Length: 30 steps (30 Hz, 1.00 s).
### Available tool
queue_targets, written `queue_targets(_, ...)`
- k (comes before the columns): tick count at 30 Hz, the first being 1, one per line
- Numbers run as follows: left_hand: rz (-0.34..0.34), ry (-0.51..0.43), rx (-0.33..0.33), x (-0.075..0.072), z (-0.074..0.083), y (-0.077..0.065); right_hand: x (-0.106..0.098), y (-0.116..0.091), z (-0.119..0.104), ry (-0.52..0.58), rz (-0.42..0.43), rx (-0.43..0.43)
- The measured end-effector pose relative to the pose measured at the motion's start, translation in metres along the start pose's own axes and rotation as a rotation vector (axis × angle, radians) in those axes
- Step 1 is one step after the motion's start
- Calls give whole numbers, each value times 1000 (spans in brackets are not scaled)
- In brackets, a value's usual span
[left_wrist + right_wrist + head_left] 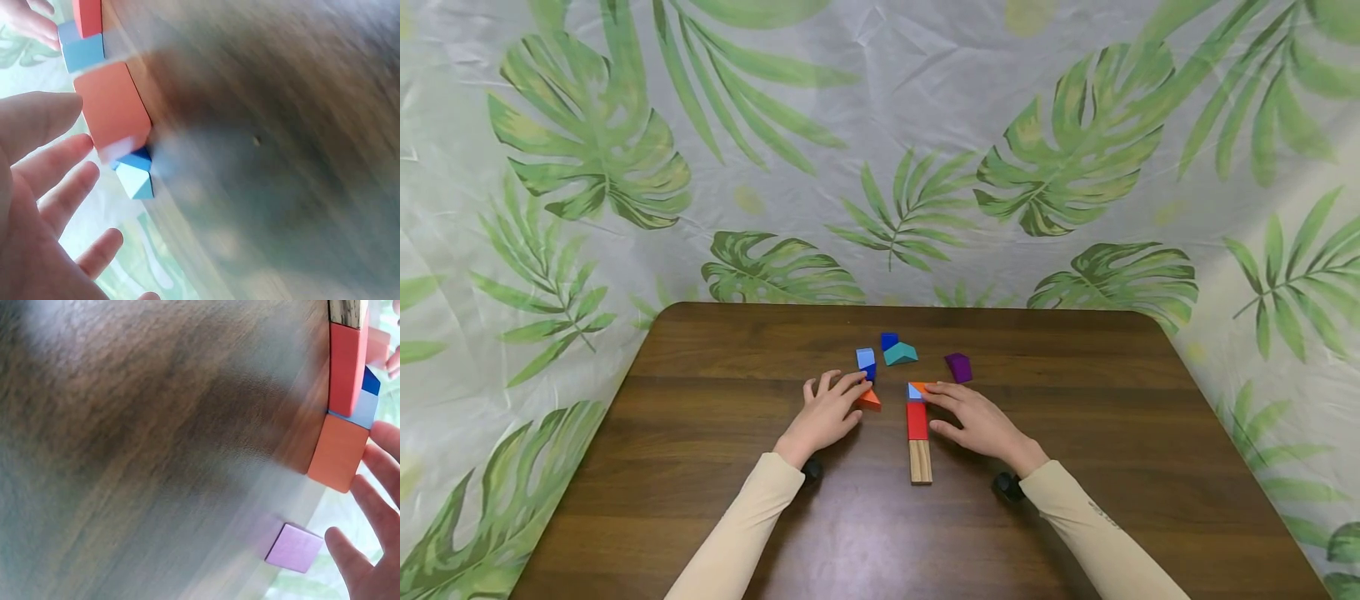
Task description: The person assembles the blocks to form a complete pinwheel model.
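Note:
My left hand point(827, 412) reaches over the table with its fingers spread, its fingertips right at an orange triangular block point(870, 402). In the left wrist view this orange block point(115, 109) shows a broad flat face just past the thumb and forefinger tips. My right hand point(981, 421) lies beside a column of blocks, its extended fingertips against another orange block point(339, 453) at the far end. That one sits against a light blue triangular block point(913, 392). Below them come a red block point(917, 422) and a striped wooden block point(921, 462), end to end.
Beyond the left hand lie a light blue block point(865, 357) and a dark blue block point(870, 372). Another dark blue block point(889, 340) and a teal block point(901, 355) are farther back. A purple block point(958, 367) lies beyond the right hand. A leaf-patterned cloth hangs behind the brown table point(700, 358).

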<state>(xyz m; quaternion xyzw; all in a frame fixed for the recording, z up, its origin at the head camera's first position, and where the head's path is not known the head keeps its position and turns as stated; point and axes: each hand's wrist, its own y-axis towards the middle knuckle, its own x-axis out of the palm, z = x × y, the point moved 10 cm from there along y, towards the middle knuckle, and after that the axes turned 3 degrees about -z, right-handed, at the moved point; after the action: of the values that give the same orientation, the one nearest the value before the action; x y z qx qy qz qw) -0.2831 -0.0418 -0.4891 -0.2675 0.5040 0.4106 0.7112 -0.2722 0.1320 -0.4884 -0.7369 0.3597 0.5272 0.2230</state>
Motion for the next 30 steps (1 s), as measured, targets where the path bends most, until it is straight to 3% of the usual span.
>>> queue_targets(11, -2, -31, -32, 1, -8, 0, 2, -1, 2, 1, -4, -7)
queue_targets(24, -34, -69, -49, 7, -7, 15, 3, 0, 4, 7, -16, 11)
queue_targets(30, -36, -86, -74, 5, -8, 26, 0, -1, 2, 4, 21, -15)
